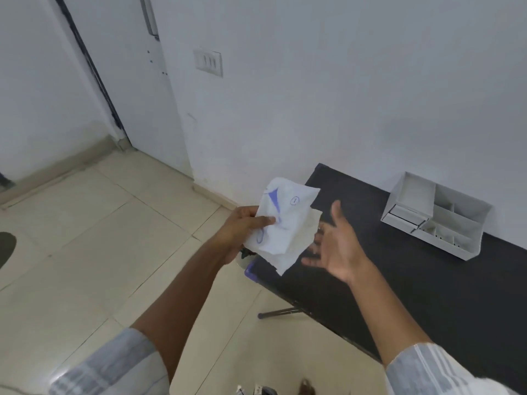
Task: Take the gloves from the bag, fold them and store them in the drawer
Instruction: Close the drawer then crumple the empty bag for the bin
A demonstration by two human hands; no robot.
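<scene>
**Bag held up at the table's near-left corner**

A black table [399,280] runs along the white wall [342,95] on the right, with pale floor tiles [99,238] to its left. On the far right part of the tabletop stands a white desk organiser [436,213], open compartments on top and a small drawer [406,216] low on its left face, apparently pushed in.

The left hand [242,229] grips a crumpled white bag [285,220] with blue markings, thumb pressed across its front and fingers curled behind, holding it in the air over the table's near-left corner. Whether gloves are inside cannot be told.

The right hand [339,246] hovers just right of the bag, palm turned toward it and fingers spread wide, holding nothing.
</scene>
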